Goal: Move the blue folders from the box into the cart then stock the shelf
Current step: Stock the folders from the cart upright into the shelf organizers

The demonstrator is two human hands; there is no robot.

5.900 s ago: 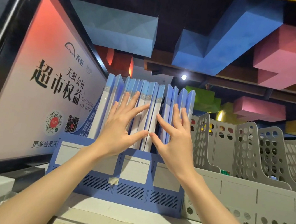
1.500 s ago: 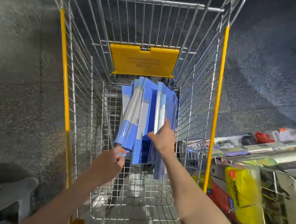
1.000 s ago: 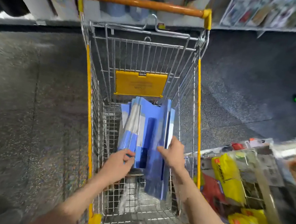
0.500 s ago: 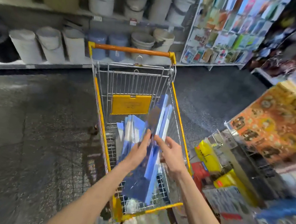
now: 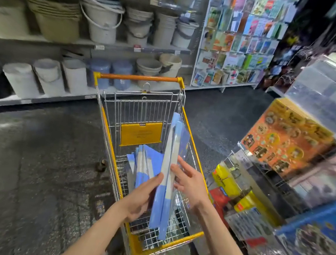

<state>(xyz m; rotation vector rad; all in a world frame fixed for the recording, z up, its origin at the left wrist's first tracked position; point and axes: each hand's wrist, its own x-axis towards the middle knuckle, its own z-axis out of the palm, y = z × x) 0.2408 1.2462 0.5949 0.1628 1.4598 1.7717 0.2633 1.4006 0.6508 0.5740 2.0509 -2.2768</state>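
speckled dark floor (image 5: 30, 162) under wire cart (image 5: 108, 119), bucket shelves (image 5: 88, 42) behind

- A shop: a wire shopping cart (image 5: 116, 142) with yellow trim stands in a dark-floored aisle.
- Long shelves (image 5: 46, 39) carry stacked plastic buckets (image 5: 104, 20) with price tags on the edges.
- A rack of greeting cards (image 5: 239, 36) fills the far wall.
- Packaged goods (image 5: 285, 140) sit on wire displays at right.

Open-topped cart (image 5: 192, 130); crowded shelf (image 5: 283, 185) just right.
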